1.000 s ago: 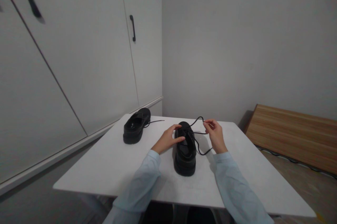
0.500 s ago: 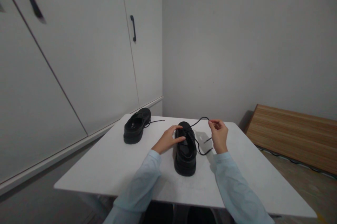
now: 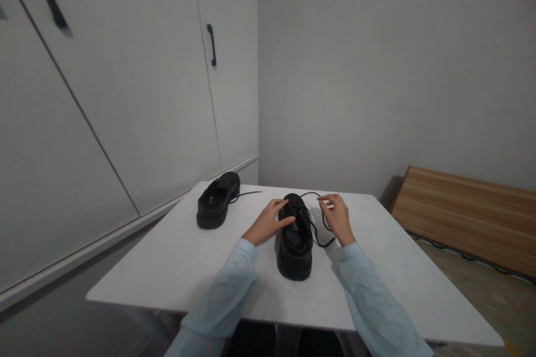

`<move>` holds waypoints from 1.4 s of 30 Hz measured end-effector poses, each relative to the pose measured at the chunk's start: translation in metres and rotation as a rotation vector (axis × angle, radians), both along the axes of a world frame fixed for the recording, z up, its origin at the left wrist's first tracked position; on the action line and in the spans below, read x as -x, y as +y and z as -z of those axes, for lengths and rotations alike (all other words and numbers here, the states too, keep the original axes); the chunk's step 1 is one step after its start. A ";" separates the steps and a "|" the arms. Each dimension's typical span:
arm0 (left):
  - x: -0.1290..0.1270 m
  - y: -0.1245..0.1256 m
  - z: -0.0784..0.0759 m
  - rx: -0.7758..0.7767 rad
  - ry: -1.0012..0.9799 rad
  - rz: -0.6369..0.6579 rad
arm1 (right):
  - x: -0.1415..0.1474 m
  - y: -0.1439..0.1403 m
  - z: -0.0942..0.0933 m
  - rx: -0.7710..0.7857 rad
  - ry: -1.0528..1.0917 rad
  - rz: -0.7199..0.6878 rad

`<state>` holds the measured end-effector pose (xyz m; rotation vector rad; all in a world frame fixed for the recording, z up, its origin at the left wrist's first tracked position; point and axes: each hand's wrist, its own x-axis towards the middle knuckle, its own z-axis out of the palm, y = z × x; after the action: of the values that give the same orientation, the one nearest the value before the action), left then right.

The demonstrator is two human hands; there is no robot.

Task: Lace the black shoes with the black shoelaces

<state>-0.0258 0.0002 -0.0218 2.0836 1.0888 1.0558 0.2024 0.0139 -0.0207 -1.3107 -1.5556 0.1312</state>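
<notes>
A black lace-up shoe (image 3: 295, 265) stands on the white table with its heel toward me and its toe pointing away. My left hand (image 3: 270, 222) grips its left side, thumb over the opening and fingers near the laced front. To the right of the shoe, my right hand (image 3: 338, 216) pinches a black shoelace (image 3: 310, 194) that arcs up from the front of the shoe. The other lace end (image 3: 321, 244) curls on the table beside the shoe, partly behind my right hand.
A second black shoe (image 3: 213, 217) sits at the table's back left, its loose lace (image 3: 251, 193) trailing right. The white table (image 3: 176, 267) reaches toward a grey wall. White cabinets (image 3: 159, 94) line the left; a wood-grain board (image 3: 464, 212) leans at the right.
My right hand has moved left and slightly down, closer to the shoe, with the shoelace in its fingers. The lace's arc is lower and shorter. My left hand stays on the shoe.
</notes>
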 end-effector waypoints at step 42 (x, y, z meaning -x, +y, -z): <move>-0.006 0.009 0.007 -0.173 -0.054 -0.217 | 0.020 -0.014 -0.006 0.258 -0.032 -0.538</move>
<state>-0.0194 0.0088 -0.0289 2.0903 1.2573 1.3456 0.1824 0.0004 -0.0152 -1.0554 -1.9358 0.6688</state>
